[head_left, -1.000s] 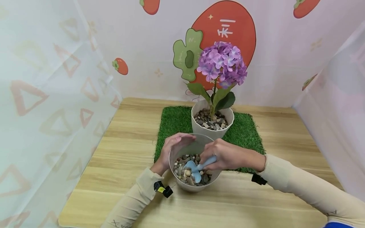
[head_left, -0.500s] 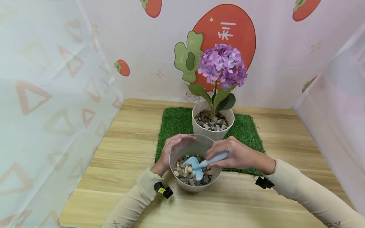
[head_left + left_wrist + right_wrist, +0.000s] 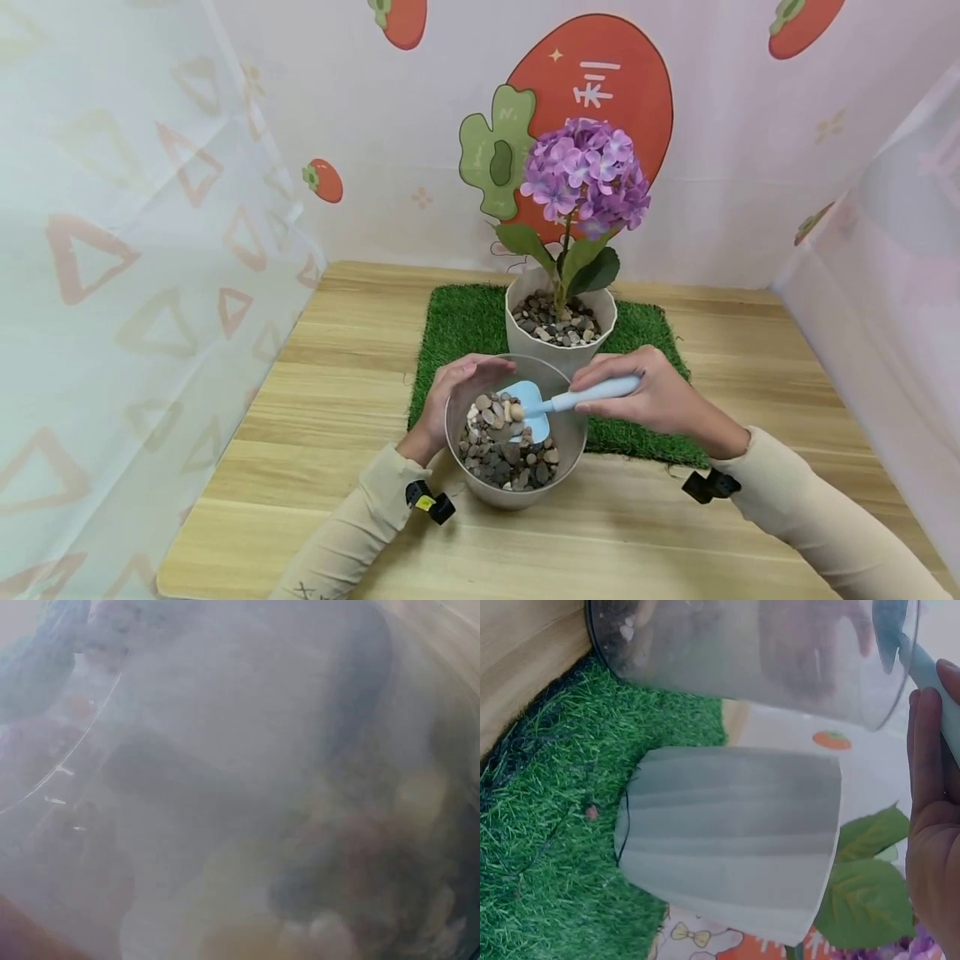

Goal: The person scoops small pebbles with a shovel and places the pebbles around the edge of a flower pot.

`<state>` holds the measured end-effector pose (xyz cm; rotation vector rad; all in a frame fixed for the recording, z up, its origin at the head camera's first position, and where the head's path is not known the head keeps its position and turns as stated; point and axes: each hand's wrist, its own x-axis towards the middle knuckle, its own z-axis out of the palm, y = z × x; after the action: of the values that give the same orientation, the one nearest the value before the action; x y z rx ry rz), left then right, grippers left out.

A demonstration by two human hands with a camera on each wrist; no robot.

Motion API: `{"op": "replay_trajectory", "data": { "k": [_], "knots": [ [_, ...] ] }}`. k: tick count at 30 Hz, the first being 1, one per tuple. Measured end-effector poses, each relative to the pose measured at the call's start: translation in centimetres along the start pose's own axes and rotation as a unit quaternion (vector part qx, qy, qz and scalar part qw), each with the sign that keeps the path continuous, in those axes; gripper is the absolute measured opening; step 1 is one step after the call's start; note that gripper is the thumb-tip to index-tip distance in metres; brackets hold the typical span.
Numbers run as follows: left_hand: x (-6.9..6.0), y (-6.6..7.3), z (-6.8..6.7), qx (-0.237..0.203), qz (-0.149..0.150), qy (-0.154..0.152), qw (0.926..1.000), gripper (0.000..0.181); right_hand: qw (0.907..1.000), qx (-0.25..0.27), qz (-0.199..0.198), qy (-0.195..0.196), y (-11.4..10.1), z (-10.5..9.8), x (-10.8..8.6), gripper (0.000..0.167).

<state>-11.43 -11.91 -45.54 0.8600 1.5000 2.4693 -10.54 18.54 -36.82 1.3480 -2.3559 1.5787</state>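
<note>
A clear, translucent bucket (image 3: 501,497) with small stones (image 3: 510,467) in its bottom stands at the table's front middle. The left hand (image 3: 442,404) curls round its left side and far rim. In the right hand (image 3: 652,396) is the handle of a light blue shovel (image 3: 537,408), its blade inside the bucket carrying a heap of pebbles. From the right wrist view, the right hand (image 3: 937,795) pinches the shovel handle (image 3: 930,675) by the rim of the bucket (image 3: 727,652). The left wrist view shows only blurred bucket wall and stones.
Behind the bucket, a white pot (image 3: 551,354) holds pebbles and a purple flower (image 3: 588,175) with green leaves. It stands on a green grass mat (image 3: 457,321) on the wooden table (image 3: 337,375). Patterned cloth walls (image 3: 390,125) enclose the back and sides.
My right hand has moved right and slightly up with the shovel. The blade has risen from among the stones, now bearing a heap of pebbles. The left hand has stayed at the bucket.
</note>
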Motion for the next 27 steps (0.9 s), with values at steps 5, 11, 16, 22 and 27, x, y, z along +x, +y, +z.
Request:
{"op": "replay_trajectory", "data": {
  "k": [5,11,16,22,27],
  "knots": [
    [0.2,-0.3,-0.1,-0.007,0.022,-0.015,0.9996,0.047,0.9989,0.027,-0.017,0.033,-0.3,-0.6,-0.5,0.035],
    [0.0,-0.1,-0.2,0.008,-0.006,0.005,0.9999,0.050,0.9965,0.038,-0.043,0.062,-0.8,-1.7,-1.0,0.038],
    [-0.2,-0.1,-0.2,0.020,-0.016,0.010,0.9996,0.053,0.9962,0.015,-0.021,0.083,-1.5,-2.7,-1.7,0.038],
    [-0.1,-0.1,-0.3,-0.001,0.000,-0.011,0.9999,0.048,0.9914,-0.063,0.025,0.112,-2.2,-4.0,-2.5,0.038],
    [0.0,-0.1,-0.3,-0.009,0.012,-0.020,0.9997,0.046,0.9820,-0.111,0.048,0.145,-2.6,-4.8,-2.7,0.036]
  ]
}}
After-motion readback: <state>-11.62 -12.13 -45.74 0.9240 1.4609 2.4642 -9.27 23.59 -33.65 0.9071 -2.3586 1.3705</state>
